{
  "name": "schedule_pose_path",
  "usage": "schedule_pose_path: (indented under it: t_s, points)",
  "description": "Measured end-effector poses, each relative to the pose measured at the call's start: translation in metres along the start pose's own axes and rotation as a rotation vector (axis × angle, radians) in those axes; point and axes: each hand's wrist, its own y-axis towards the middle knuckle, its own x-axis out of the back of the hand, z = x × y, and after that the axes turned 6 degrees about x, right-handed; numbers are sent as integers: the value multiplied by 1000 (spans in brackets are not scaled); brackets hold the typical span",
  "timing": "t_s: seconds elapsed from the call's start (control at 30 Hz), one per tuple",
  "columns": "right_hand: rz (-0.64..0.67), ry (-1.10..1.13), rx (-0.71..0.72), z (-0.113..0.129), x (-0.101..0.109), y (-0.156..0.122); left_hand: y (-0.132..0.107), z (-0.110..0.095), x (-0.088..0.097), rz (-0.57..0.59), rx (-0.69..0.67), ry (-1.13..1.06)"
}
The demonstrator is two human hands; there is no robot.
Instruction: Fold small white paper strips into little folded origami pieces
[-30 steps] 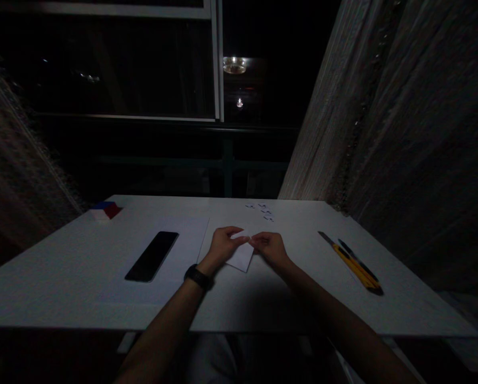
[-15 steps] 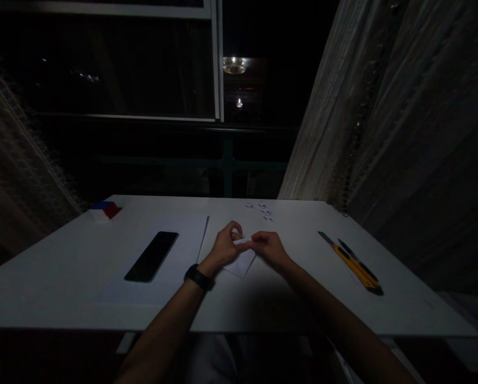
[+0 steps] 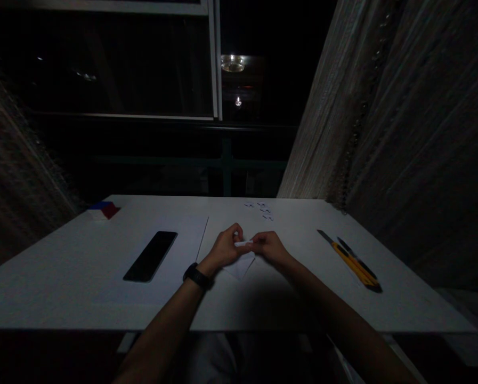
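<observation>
A small white paper [image 3: 242, 265] is held low over the middle of the white table [image 3: 82, 282], just in front of the person. It is pinched from both sides: the left hand [image 3: 224, 249] is closed on its left part, the right hand [image 3: 269, 248] on its right, and a narrow folded strip is gripped between the fingertips where the two hands nearly meet. A pointed corner of the paper is seen hanging below the hands, touching or almost touching the tabletop; which cannot be told in this dim light.

The paper is judged to be very light, thin and limp, easily creased or torn, so it is best taken at its edges and along the fold with fingertips only, with little pressure.

A dark wristband [image 3: 197, 276] is worn on the left wrist. A black phone [image 3: 151, 256] is laid well to the left, a red and blue block [image 3: 103, 209] at the far left corner. Tiny paper scraps [image 3: 262, 210] are scattered beyond the hands. A yellow utility knife [image 3: 353, 265] and a dark pen [image 3: 354, 255] are set side by side at the right, near a curtain [image 3: 382, 133].
</observation>
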Motion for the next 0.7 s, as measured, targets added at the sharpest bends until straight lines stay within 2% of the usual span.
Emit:
schedule_pose_path:
  t_s: [0.13,0.27,0.47,0.7]
  points:
    - [-54,-49,7,-2,-3,-1,0,-2,1,-6,-20,5]
    - [-101,-121,42,-4,-2,0,0,-2,0,30,29,-91]
    - [-98,-171,76,-5,-1,-1,2,-2,-2,118,91,-229]
    - [-111,-249,91,-1,-1,-4,4,2,0,167,137,-200]
